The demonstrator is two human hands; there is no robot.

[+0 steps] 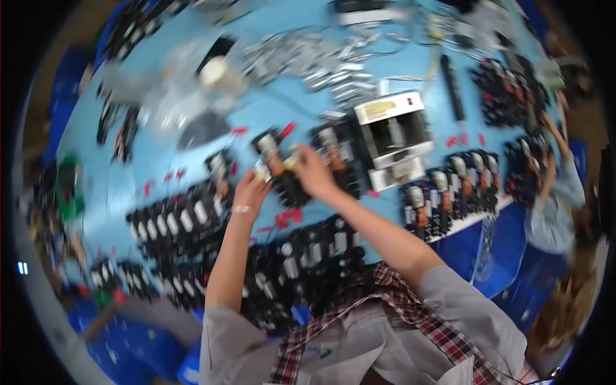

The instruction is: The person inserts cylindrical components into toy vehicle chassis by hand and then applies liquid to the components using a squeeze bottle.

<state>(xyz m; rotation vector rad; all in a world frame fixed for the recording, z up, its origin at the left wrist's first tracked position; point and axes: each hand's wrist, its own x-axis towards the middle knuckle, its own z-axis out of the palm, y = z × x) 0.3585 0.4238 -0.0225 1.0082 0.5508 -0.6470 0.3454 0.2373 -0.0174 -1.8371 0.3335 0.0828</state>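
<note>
In the head view, a black device (274, 163) with a copper-orange middle and a pale top stands between my two hands. My left hand (252, 191) is at its left side, fingers drawn together around a small whitish-yellow spot that is too blurred to name. From the right, my right hand (312, 172) reaches the device with bent, closed fingers, pale yellow at the tips. Whether that yellow is a fingertip cover or a held piece cannot be made out. Similar devices stand close by, one on the left (219, 168) and one on the right (330, 146).
Rows of black devices (170, 224) line the table's near side. A white machine (393, 131) stands right of my hands. Metal parts (340, 74), plastic bags (173, 96) and red pieces (287, 218) lie around. Another person's arm (550, 160) reaches in at right.
</note>
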